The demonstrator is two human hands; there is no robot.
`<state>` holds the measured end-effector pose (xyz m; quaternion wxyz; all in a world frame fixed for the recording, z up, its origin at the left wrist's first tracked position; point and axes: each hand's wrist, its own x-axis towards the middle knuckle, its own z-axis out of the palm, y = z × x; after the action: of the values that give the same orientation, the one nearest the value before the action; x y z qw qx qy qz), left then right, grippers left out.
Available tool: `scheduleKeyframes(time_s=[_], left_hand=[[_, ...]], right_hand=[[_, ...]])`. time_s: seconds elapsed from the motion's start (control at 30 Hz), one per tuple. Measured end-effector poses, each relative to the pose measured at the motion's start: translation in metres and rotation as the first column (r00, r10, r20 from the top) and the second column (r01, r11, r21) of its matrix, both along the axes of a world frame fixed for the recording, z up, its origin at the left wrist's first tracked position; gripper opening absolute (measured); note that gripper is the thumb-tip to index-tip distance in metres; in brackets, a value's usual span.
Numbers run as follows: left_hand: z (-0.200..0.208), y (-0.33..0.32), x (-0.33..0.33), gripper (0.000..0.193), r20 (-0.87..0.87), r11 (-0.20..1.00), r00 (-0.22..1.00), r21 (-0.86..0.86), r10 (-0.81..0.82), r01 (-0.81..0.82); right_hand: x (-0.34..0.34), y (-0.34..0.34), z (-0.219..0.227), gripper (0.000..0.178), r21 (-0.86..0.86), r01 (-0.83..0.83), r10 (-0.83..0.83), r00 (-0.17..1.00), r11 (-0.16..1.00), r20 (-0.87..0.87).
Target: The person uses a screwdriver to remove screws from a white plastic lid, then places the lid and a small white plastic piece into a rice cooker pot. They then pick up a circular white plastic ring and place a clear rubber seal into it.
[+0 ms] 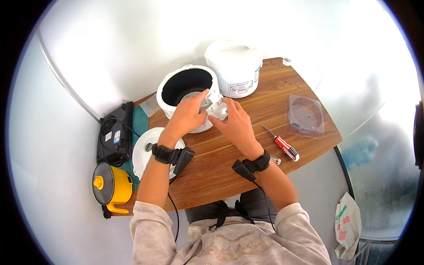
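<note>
A white rice cooker body [161, 105] stands with its top off, and its dark inside shows. At its front right side is a small white plastic panel [217, 108], tilted away from the wall. My left hand [187, 117] grips this panel from the left, its index finger reaching over the cooker's rim. From the right, my right hand [235, 124] has its fingers and thumb on the panel's other edge. Whether the panel is still attached to the cooker is hidden by my fingers. A round white lid [141, 152] with a hole lies beneath my left forearm.
Behind stands a second, closed white rice cooker [232, 66]. On the right lie a red-handled screwdriver [285, 145] and a clear plastic tray [304, 115]. At left are a black appliance [115, 139], a green mat [140, 121] and a yellow pot [120, 187] near the table edge.
</note>
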<state>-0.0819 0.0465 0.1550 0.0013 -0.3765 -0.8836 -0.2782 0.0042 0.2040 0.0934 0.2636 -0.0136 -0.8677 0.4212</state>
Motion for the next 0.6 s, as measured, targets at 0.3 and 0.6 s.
scheduleKeyframes(time_s=[0.3,0.6], left_hand=[[-0.007,0.002,0.001,0.06,-0.035,0.999,0.999,0.053,0.007,-0.005],[-0.016,0.001,0.002,0.053,-0.096,0.997,0.995,0.072,0.021,-0.014]], right_hand=[[-0.022,-0.019,-0.03,0.061,-0.114,0.033,-0.042,0.996,0.993,-0.077],[-0.024,-0.028,-0.033,0.057,-0.126,0.005,-0.027,0.984,0.992,-0.175]])
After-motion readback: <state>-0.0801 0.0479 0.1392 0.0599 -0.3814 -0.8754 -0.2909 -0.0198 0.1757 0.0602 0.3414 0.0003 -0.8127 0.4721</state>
